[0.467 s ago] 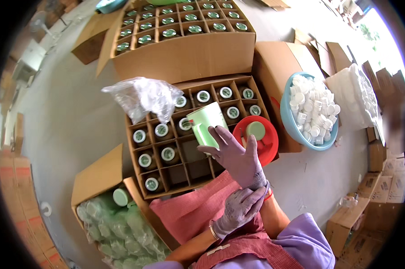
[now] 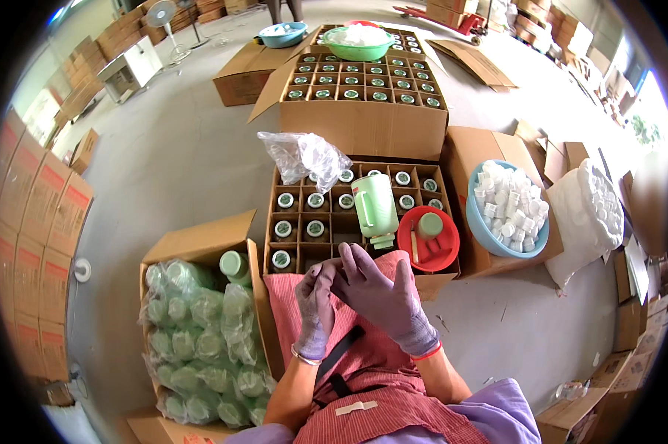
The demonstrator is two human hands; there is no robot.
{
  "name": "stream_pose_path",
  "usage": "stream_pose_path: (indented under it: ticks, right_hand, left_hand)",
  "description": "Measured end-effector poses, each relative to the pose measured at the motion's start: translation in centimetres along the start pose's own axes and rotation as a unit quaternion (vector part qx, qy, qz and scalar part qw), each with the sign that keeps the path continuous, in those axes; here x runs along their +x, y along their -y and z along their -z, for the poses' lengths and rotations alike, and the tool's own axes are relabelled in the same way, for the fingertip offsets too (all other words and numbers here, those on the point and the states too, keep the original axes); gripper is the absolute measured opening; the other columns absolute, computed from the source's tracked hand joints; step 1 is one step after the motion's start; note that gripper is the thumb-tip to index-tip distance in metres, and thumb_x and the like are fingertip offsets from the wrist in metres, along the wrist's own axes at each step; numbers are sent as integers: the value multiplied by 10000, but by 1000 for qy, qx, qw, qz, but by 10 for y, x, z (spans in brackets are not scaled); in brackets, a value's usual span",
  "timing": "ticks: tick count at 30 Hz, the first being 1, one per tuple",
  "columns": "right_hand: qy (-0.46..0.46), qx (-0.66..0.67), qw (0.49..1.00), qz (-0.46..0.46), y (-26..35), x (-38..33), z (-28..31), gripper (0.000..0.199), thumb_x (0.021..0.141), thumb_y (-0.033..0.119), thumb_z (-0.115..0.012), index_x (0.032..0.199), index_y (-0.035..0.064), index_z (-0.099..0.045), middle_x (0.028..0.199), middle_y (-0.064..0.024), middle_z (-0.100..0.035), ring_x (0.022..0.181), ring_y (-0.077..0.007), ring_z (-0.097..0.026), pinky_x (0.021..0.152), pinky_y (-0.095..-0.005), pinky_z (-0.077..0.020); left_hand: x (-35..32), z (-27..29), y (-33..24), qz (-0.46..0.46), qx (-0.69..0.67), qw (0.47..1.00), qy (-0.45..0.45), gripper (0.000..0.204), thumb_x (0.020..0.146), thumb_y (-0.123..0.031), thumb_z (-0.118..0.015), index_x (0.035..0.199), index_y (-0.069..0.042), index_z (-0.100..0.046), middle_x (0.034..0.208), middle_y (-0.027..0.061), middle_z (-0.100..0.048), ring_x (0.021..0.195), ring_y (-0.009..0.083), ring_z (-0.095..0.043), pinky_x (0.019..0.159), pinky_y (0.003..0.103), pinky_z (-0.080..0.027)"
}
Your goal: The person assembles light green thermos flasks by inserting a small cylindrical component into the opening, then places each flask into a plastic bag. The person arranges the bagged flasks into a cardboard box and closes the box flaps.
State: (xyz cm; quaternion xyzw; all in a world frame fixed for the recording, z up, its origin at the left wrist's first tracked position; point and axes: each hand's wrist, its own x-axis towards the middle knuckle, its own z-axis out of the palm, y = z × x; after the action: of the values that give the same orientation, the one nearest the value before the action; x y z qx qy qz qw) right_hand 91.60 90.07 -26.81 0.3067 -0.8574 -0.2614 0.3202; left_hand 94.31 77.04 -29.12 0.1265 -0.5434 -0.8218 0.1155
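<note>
Both my hands wear greyish-purple knit gloves and meet above my red apron. My left hand [image 2: 316, 309] is closed, its thumb and fingertips pinching the finger end of the right glove. My right hand [image 2: 384, 297] is open, palm down, with its fingers extended. Just beyond them, a light-green handled tumbler [image 2: 376, 206] lies across the dividers of a carton [image 2: 363, 164] of capped bottles. To its right, a red bowl [image 2: 446, 255] holds a green round lid [image 2: 430, 225] and small sticks. Clear plastic wrap [image 2: 304, 157] rests on the carton's far left.
At left, an open box [image 2: 198, 238] holds several plastic-wrapped green tumblers [image 2: 204, 340]. A blue basin [image 2: 476, 226] of white caps sits on a carton at right. Farther ahead is another divided carton [image 2: 363, 126] of bottles, with a green basin [image 2: 358, 50] behind. Stacked cartons [image 2: 38, 222] line the left.
My left hand has moved from the right glove's cuff to its fingertips. My right hand has drawn back from the tumbler. The view has tilted up, showing more of the room.
</note>
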Motion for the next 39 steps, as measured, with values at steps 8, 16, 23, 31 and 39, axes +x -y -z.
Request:
stream_pose_path:
  ticks: [8, 16, 23, 31, 39]
  right_hand:
    - [-88, 353, 931, 21, -11, -34, 21, 494, 982, 395, -364, 1406, 149, -430, 1497, 42, -385, 1408, -106, -338, 932, -364, -344]
    - [-156, 984, -6, -89, -23, -10, 9, 800, 968, 649, -182, 1539, 90, -204, 1608, -99, -174, 1495, -260, -101, 1192, -586, -11]
    - [-204, 961, 171, -70, -34, -18, -40, 522, 1061, 306, -208, 1515, 52, -252, 1585, -108, -250, 1483, -268, -174, 1223, -490, -39]
    - [34, 978, -76, -192, -27, -24, 1, 847, 912, 742, -277, 1541, 177, -237, 1590, -115, -219, 1462, -333, -197, 1172, -488, -173]
    - [-178, 929, -171, -276, -38, 4, 9, 797, 958, 621, -383, 1509, 57, -269, 1542, -134, -305, 1432, -239, -264, 1227, -458, -75]
  left_hand:
    - [-41, -4, 40, -90, 0, 994, -59, 278, 998, -223, -558, 1101, 8, -675, 971, 20, -670, 877, 91, -594, 777, 249, -502]
    - [-68, -27, 89, -28, -82, 972, 217, 501, 1035, -304, -457, 1435, -13, -372, 1318, 56, -496, 1139, 142, -500, 989, 308, -429]
    - [-88, -46, 83, 3, 87, 941, 326, 236, 995, -159, -527, 1144, 10, -593, 1014, 123, -626, 1040, 183, -577, 937, 285, -458]
    - [-41, -21, 46, 22, -90, 984, 154, 708, 970, -503, -527, 1441, -15, -322, 1299, 73, -483, 1157, 160, -479, 971, 282, -414]
    - [-93, -42, 77, 31, -11, 950, 311, 318, 1010, -280, -506, 1119, 19, -520, 1025, 31, -549, 924, 130, -506, 811, 290, -445]
